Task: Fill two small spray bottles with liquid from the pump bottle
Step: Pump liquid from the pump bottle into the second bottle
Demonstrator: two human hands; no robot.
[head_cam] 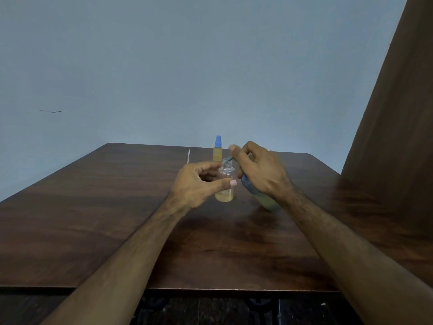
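Left hand (199, 181) pinches the clear, part-filled small spray bottle (225, 186) upright on the desk (93, 219); right hand (257, 170) grips the tilted green pump bottle (264, 200), so keep its spout (229, 159) inside the open neck and pump slowly.

A plain, matte blue-grey painted wall (164, 66) fills the upper view, evenly and softly lit, with one short dark scuff mark (50, 111) on its left side. Against it stands the dark brown wood-grain desk (93, 219), its glossy top catching a dull sheen. A tall brown panel (403, 102), perhaps a door or cupboard side, rises at the right. Below the desk's near edge lies a dark, dim floor (210, 310).
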